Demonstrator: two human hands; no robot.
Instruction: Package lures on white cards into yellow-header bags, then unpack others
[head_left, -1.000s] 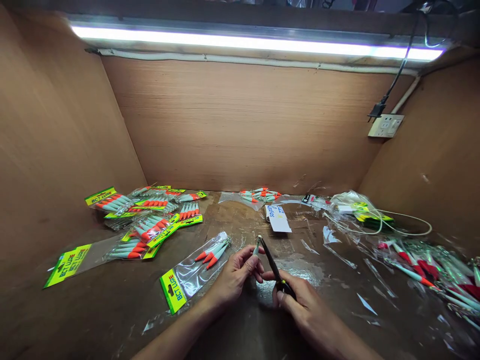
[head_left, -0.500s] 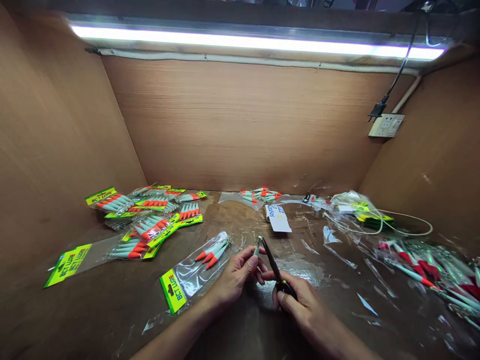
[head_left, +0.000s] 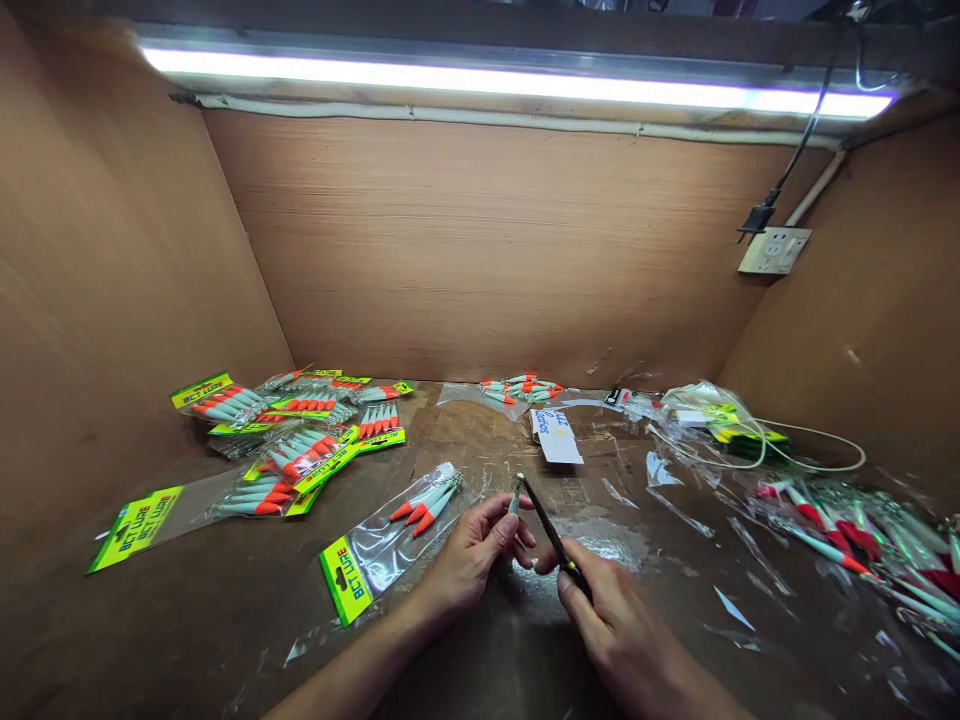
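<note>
While left grip pinches slim pale-green lure, I see right grip wrapped round long black tool, tip at lure's top; yellow-headed clear-plastic packet lies left.

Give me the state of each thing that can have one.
left hand: closed on lure
lure: held, end exposed
right hand: gripping black tool
black tool: tip by lure's end; opening unclear
light tube: lit
plug: dangling, unplugged
front bag: lying flat
left bags: overlapping pile
</note>
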